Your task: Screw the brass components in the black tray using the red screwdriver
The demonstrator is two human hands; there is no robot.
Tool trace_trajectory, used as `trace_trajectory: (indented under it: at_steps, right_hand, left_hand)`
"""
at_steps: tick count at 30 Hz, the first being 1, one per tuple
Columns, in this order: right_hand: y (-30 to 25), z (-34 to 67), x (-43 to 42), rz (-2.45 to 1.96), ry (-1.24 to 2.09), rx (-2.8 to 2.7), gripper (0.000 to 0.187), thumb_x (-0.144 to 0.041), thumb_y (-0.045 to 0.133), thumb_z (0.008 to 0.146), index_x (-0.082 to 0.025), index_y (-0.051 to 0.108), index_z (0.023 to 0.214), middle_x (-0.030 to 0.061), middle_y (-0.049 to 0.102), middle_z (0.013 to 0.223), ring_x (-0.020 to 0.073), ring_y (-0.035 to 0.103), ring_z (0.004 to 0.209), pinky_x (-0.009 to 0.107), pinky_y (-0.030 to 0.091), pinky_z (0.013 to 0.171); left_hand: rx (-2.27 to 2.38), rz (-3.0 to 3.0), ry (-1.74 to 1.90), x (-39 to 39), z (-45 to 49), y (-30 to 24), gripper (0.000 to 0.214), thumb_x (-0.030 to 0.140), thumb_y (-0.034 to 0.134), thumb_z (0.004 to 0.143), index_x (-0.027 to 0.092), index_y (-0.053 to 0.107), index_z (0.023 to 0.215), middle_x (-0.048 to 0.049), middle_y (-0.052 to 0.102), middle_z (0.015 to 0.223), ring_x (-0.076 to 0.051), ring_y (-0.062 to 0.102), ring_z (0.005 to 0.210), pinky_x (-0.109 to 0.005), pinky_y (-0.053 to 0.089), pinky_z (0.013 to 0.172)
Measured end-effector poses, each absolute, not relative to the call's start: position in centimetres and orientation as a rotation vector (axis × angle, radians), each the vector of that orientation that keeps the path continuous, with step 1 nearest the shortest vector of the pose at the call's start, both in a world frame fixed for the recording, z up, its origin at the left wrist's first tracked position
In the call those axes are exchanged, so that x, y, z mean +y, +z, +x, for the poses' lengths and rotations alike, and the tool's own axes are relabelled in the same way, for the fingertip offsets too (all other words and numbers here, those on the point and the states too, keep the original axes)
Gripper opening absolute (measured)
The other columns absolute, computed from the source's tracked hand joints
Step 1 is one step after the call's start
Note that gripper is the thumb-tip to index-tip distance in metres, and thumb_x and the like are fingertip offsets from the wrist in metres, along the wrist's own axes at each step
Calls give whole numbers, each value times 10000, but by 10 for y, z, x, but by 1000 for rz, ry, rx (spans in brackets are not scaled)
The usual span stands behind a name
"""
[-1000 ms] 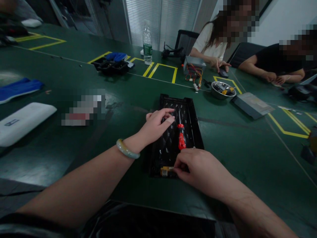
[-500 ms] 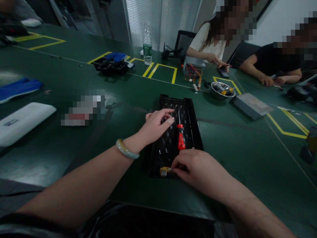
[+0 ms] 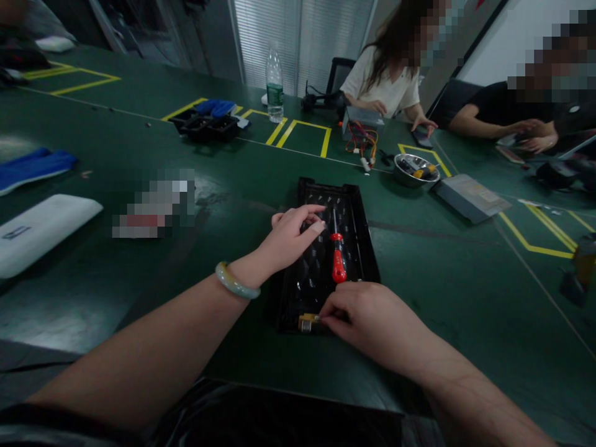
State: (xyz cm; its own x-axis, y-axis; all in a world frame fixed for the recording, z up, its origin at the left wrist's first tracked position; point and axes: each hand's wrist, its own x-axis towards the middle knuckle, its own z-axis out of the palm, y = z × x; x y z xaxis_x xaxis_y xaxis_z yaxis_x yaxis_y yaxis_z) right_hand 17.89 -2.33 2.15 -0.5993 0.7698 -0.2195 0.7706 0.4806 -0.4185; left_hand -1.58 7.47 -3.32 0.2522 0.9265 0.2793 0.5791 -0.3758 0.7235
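Note:
A black plastic casing (image 3: 305, 267) with a raised diamond-like pattern inside lies lengthwise before me on the table. Lying in it is a screwdriver (image 3: 338, 264) with a red and black handle, its shaft pointing away from me. My left hand (image 3: 293, 236) reaches over the casing's left side, fingers apart and loosely bent, holding nothing. At the casing's near end is a small yellow board with a metal connector (image 3: 306, 324). The pinched fingertips of my right hand (image 3: 367, 310) meet that board's right end; whatever is between them is hidden.
A metal bowl of small parts (image 3: 416, 171) and a grey flat box (image 3: 470, 197) lie to the right. Beyond are a power supply with wires (image 3: 363, 127) and a bottle (image 3: 274, 93). To the left lie a white case (image 3: 51, 230) and blue glove (image 3: 37, 167). Two people sit opposite.
Both my hands keep nearly the same pose and place. The view has shifted slightly. Across the table, the two people have moved their arms and hands.

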Motion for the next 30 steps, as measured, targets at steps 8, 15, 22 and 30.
trace_trajectory:
  at_steps: [8, 15, 22, 30]
  right_hand:
    - [27, 205, 0, 1569, -72, 2864, 400, -177, 474, 1008, -315, 655, 1337, 74, 670, 1266, 255, 661, 1069, 449, 542, 923]
    - [7, 214, 17, 1216, 38, 2935, 508, -105, 455, 994, -354, 581, 1419, 55, 511, 1547, 293, 540, 1344, 488, 516, 1047]
    - [11, 215, 20, 1206, 4, 3005, 376, -149, 450, 1025, -295, 612, 1332, 26, 558, 1527, 249, 575, 1310, 448, 499, 1019]
    - [9, 219, 19, 2154, 87, 3593, 384, -294, 500, 1020, -231, 485, 1398, 85, 659, 1303, 222, 632, 1201, 428, 502, 1045]
  left_hand:
    - [1376, 2053, 948, 75, -16, -34, 352, 390, 475, 1026, 306, 570, 1355, -2, 732, 1205, -229, 610, 1195, -471, 293, 1113]
    - [1385, 2070, 947, 77, -16, -36, 361, 389, 480, 1032, 291, 567, 1368, -1, 732, 1208, -226, 616, 1189, -468, 300, 1089]
    - [1392, 2070, 948, 76, -17, -36, 356, 389, 477, 1031, 300, 566, 1364, 3, 731, 1219, -227, 605, 1210, -468, 292, 1106]
    - [1384, 2063, 943, 76, -18, -36, 359, 402, 478, 1031, 310, 565, 1367, -2, 724, 1228, -232, 602, 1206, -470, 306, 1098]
